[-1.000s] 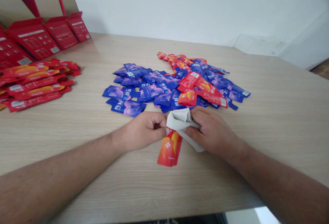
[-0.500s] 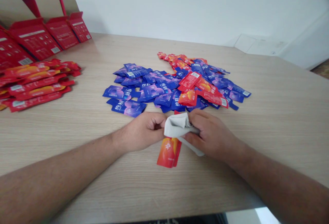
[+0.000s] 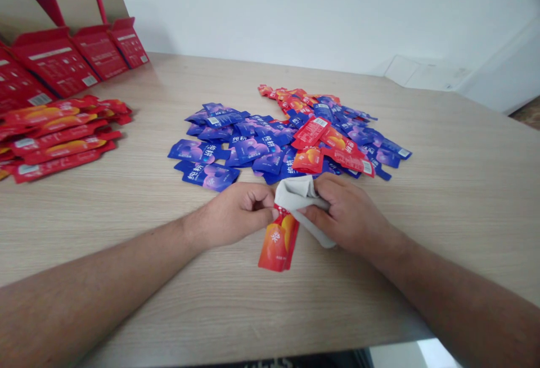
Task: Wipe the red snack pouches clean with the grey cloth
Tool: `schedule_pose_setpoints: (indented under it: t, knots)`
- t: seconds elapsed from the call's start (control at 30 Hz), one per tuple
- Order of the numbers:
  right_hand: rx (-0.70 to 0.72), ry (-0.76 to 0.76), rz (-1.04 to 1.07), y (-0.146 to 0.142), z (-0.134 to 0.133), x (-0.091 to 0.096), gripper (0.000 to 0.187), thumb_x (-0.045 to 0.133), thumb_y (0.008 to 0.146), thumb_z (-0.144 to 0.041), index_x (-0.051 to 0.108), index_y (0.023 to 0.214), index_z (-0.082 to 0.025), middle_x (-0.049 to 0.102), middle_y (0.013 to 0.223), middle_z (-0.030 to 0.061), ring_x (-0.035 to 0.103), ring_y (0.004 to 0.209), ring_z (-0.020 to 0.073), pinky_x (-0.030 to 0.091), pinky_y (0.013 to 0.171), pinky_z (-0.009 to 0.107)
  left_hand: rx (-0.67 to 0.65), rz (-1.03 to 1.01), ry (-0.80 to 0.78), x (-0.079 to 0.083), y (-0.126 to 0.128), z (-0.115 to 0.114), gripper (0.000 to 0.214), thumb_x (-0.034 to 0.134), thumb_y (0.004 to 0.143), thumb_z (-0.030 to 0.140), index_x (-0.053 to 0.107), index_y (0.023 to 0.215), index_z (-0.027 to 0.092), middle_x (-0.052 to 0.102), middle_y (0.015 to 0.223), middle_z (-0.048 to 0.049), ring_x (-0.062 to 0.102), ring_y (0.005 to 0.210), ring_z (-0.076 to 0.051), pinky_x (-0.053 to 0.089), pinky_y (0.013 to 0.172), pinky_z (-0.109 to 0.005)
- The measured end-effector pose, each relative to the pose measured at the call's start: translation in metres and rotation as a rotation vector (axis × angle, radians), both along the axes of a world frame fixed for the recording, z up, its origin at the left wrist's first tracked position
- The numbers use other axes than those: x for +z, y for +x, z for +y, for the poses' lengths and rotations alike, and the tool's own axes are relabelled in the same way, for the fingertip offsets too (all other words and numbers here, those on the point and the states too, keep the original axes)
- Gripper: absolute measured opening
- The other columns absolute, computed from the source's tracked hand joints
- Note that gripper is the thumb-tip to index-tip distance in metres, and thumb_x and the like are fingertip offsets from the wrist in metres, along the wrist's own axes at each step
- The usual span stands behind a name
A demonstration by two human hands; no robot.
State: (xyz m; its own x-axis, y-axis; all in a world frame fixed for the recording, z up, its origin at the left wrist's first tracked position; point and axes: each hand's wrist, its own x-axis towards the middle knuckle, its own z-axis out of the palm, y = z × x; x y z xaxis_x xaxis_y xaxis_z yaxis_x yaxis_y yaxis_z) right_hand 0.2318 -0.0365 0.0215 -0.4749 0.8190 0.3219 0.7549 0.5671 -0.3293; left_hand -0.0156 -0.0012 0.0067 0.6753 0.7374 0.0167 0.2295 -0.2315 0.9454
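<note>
My left hand (image 3: 239, 214) pinches the narrow upper part of red and orange sachets (image 3: 275, 247), at least two lying one behind the other. They hang just above the table top. Closed around a folded pale grey cloth (image 3: 295, 189), my right hand (image 3: 348, 214) is beside the sachets' upper end. A fold of the cloth covers their top, and a loose flap hangs below my right thumb. Beyond my hands lies a heap of blue and purple sachets (image 3: 253, 148) with several red ones (image 3: 311, 133) on top.
Several red cartons (image 3: 54, 61) with raised flaps stand at the back left. In front of them is a stack of red sachets (image 3: 63, 140). More red sachets (image 3: 291, 97) lie behind the blue heap. A white wall (image 3: 274, 13) bounds the wooden table (image 3: 169, 312) at the back.
The cloth in my right hand has shifted slightly up and away, so more of the sachets' upper part shows. My left hand keeps its pinch on them.
</note>
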Motion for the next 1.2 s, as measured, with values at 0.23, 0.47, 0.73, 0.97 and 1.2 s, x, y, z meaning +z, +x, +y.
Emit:
schedule_pose_setpoints:
  t: [0.23, 0.47, 0.73, 0.97, 1.2]
  knots:
    - [0.078, -0.035, -0.002, -0.0014, -0.0017, 0.0009, 0.013, 0.063, 0.094, -0.031, 0.058, 0.095, -0.019, 0.064, 0.095, 0.0062, 0.061, 0.084, 0.0215, 0.047, 0.075, 0.033, -0.03, 0.011, 0.004, -0.0009, -0.0004, 0.0005, 0.016, 0.068, 0.088, 0.029, 0.064, 0.08, 0.015, 0.065, 0.078, -0.0011, 0.062, 0.077, -0.016, 0.051, 0.071, -0.026]
    - [0.06, -0.025, 0.007, -0.0005, 0.0005, -0.0008, 0.016, 0.063, 0.095, -0.034, 0.059, 0.095, -0.019, 0.064, 0.094, 0.0061, 0.061, 0.085, 0.022, 0.047, 0.076, 0.032, -0.011, 0.024, 0.01, 0.0, -0.0005, 0.0005, 0.017, 0.067, 0.088, 0.028, 0.063, 0.078, 0.016, 0.064, 0.077, -0.0004, 0.061, 0.075, -0.015, 0.05, 0.07, -0.025]
    - [0.006, 0.009, -0.003, -0.0003, 0.0003, -0.001, 0.016, 0.062, 0.095, -0.034, 0.058, 0.093, -0.019, 0.063, 0.091, 0.0062, 0.06, 0.084, 0.0224, 0.047, 0.075, 0.033, 0.002, 0.012, 0.018, -0.003, -0.0007, 0.0009, 0.015, 0.067, 0.088, 0.028, 0.065, 0.08, 0.015, 0.065, 0.078, -0.0009, 0.062, 0.077, -0.016, 0.051, 0.071, -0.026]
    - [0.038, -0.021, -0.003, -0.001, -0.0009, -0.0008, 0.013, 0.062, 0.094, -0.032, 0.058, 0.095, -0.019, 0.065, 0.095, 0.0067, 0.061, 0.085, 0.0223, 0.048, 0.076, 0.034, -0.017, 0.006, 0.013, -0.0028, -0.0008, 0.0008, 0.013, 0.067, 0.088, 0.027, 0.066, 0.082, 0.015, 0.066, 0.079, -0.0012, 0.063, 0.078, -0.016, 0.051, 0.071, -0.025]
    - [0.101, -0.06, -0.012, -0.0011, -0.001, 0.0005, 0.013, 0.063, 0.094, -0.031, 0.058, 0.095, -0.019, 0.063, 0.096, 0.0062, 0.06, 0.084, 0.0212, 0.047, 0.075, 0.033, -0.033, 0.0, -0.007, -0.0032, -0.0003, 0.001, 0.014, 0.067, 0.088, 0.027, 0.065, 0.082, 0.015, 0.066, 0.078, -0.0012, 0.062, 0.075, -0.016, 0.05, 0.069, -0.026]
